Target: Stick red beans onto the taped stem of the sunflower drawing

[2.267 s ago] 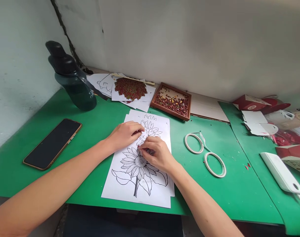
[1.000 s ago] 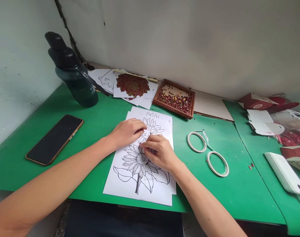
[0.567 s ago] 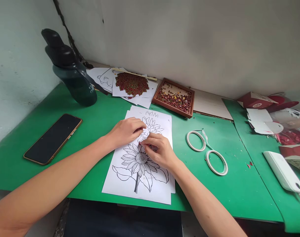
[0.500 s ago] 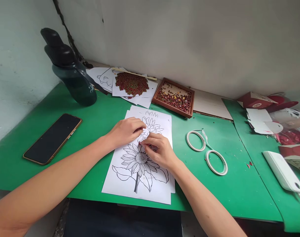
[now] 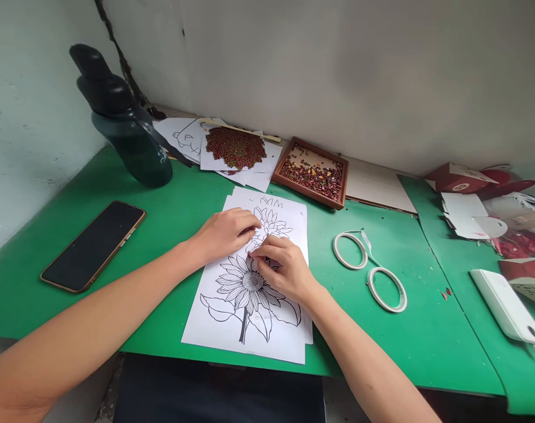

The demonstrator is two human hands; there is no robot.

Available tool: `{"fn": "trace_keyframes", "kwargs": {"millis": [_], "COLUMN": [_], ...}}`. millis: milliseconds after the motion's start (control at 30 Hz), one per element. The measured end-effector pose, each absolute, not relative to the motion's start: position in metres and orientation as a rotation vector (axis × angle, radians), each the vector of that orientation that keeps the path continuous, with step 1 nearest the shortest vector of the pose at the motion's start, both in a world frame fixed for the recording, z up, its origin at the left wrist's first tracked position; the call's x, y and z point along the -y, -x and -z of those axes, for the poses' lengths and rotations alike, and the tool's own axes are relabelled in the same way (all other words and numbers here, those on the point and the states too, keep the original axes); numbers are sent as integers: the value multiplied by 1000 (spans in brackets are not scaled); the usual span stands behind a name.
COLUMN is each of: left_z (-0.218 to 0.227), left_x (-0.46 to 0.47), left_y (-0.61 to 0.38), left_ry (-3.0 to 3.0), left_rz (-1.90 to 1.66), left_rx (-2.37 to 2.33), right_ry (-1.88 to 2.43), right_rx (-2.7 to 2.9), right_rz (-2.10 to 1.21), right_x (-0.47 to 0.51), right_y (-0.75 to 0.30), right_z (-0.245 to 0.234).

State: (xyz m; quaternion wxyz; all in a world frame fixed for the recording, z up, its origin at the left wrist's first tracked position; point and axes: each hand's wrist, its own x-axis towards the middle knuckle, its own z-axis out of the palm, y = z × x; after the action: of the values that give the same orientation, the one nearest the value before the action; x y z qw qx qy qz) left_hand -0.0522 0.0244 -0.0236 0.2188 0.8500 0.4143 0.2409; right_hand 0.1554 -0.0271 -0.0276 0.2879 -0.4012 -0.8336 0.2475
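One left hand (image 5: 225, 235) and one right hand (image 5: 289, 267); under their fingers (image 5: 269, 251), at least two paper sheets (image 5: 199, 335); left of the fingers, one smartphone (image 5: 93, 245) and one water bottle (image 5: 130, 129); to their right, two tape rolls (image 5: 403, 296) and one white corded device (image 5: 507, 305); beyond them, one wooden tray (image 5: 306, 192).

Light is soft and moderate, its source unclear. The wall (image 5: 267, 70) is dull grey, the paper (image 5: 208, 332) brightest; beneath the surface (image 5: 434, 346) it falls dark. Shadows are faint. Drawn lines look crisp, though the paper's tiny print is illegible. Wide-angle stretch tilts the bottle (image 5: 133, 150); the right edge smears.
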Motion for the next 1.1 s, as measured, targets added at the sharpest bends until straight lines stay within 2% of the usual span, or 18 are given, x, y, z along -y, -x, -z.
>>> {"fn": "trace_keyframes", "kwargs": {"millis": [1100], "left_z": [23], "left_x": [-24], "left_y": [52], "left_ry": [-2386], "left_rz": [-642], "left_rx": [-1143], "right_ry": [1045], "right_rx": [2243], "right_rz": [-633], "right_x": [26], "right_y": [-157], "right_z": [31]}}
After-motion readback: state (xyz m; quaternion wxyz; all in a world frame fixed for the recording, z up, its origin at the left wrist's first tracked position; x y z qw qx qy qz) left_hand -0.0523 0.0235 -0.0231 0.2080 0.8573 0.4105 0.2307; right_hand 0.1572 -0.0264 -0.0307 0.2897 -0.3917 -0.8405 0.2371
